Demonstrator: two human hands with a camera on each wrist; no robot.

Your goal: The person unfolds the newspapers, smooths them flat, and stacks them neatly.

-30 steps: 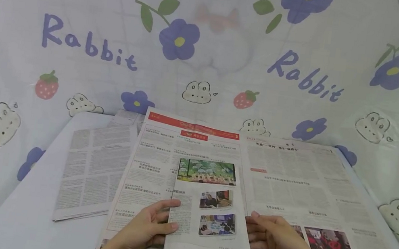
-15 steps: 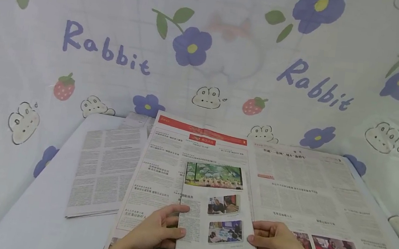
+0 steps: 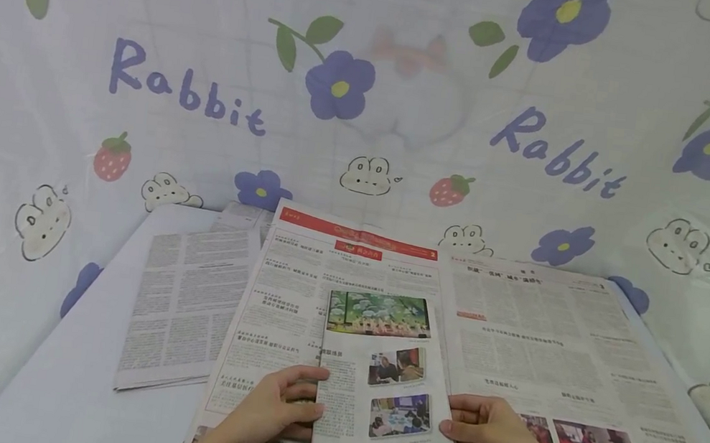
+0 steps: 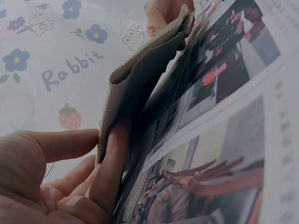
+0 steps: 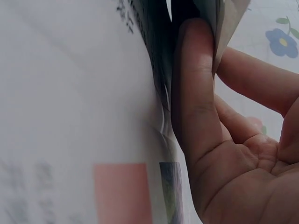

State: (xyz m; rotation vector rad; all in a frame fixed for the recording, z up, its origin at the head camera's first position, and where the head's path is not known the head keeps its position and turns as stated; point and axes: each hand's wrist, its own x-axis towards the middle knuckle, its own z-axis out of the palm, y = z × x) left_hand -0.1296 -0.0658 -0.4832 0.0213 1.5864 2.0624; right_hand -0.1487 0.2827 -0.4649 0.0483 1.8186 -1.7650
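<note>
A folded newspaper (image 3: pixel 343 393) with colour photos is held upright-lengthwise in the middle of the head view, over a larger spread newspaper (image 3: pixel 494 323). My left hand (image 3: pixel 273 411) pinches its left edge, thumb on the front and fingers behind. On the opposite edge my right hand (image 3: pixel 491 434) pinches in the same way. From the left wrist view, the folded newspaper (image 4: pixel 126 74) shows its layered, creased edge between thumb and fingers, raised off the sheet beneath. In the right wrist view my right hand (image 5: pixel 233 135) has a finger tucked under the paper and the thumb on its outer face.
Another folded newspaper (image 3: pixel 179 311) lies on the white table (image 3: pixel 86 366) at the left, partly under the spread sheet. A white curtain (image 3: pixel 407 97) printed with flowers, rabbits and strawberries hangs behind the table.
My right hand's thumb has come down onto the folded newspaper's right edge, where earlier the fingers were extended beside it. The head view has shifted, moving everything slightly right.
</note>
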